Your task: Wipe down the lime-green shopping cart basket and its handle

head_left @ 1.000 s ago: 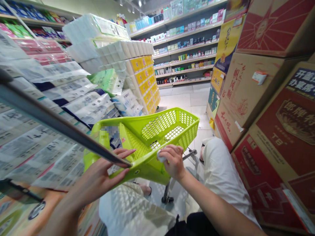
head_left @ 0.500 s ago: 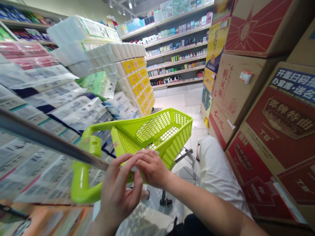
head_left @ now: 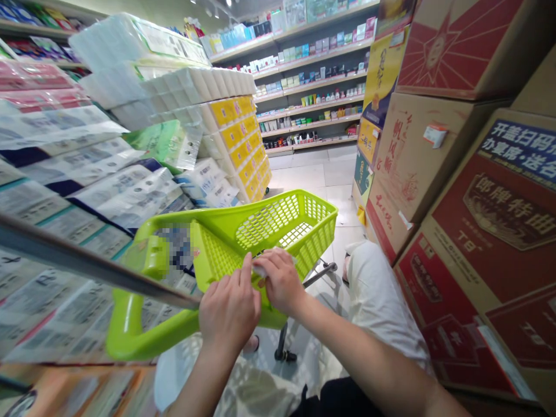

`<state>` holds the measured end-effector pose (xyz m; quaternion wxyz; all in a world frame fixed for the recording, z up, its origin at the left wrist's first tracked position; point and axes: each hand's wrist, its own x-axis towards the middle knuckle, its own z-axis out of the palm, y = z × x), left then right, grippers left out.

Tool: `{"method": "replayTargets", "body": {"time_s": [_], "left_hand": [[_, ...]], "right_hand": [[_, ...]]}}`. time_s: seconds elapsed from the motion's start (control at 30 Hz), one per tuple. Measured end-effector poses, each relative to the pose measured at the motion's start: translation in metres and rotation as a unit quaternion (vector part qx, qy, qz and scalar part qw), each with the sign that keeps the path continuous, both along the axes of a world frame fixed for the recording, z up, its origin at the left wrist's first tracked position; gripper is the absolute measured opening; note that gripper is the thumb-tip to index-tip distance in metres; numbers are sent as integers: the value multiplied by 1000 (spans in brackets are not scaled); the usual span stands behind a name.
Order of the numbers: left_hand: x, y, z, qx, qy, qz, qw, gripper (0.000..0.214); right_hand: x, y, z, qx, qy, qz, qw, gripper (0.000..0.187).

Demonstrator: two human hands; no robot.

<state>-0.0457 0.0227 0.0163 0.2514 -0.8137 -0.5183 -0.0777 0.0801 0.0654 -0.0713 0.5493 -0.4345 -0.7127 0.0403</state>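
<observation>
A lime green plastic shopping cart basket [head_left: 278, 223] stands in the aisle in front of me, tilted, with its handle [head_left: 130, 313] near the left shelf. My left hand [head_left: 229, 310] is curled against the near rim of the basket, fingers bent. My right hand [head_left: 280, 281] is closed on a small white wad, perhaps a cloth or tissue [head_left: 259, 270], pressed at the basket rim. The two hands touch each other. My legs in light trousers [head_left: 382, 307] show below.
Stacked tissue and paper roll packs [head_left: 130, 145] fill the left side, with a metal shelf edge [head_left: 87, 266] close by. Large red and brown cartons [head_left: 478, 191] are piled on the right. Shelves of small goods [head_left: 313, 87] stand at the far end of the tiled aisle [head_left: 313, 174].
My left hand came off the left side of the basket and moved right to join my right hand at the rim. The basket shifted a little left and its handle swung into view.
</observation>
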Motion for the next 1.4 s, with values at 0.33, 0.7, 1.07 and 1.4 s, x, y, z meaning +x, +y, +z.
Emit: {"method": "replayTargets", "body": {"time_s": [0.33,0.7,1.07,1.4], "left_hand": [[-17,-1,1,45,27,-9,999,51],[-23,-2,-4,45,16,2,999,24],[-32,-1,-3,44,13,1,999,24],[-22,3,-5,51,19,10,998,21]], "right_hand": [[64,29,-14,-38,-78,-45,995,26],[-23,-9,7,-43,-40,-8,998,19],[84,27,-31,0,-83,-127,988,29],[-15,-1,-4,-30,-13,-70,997,24]]}}
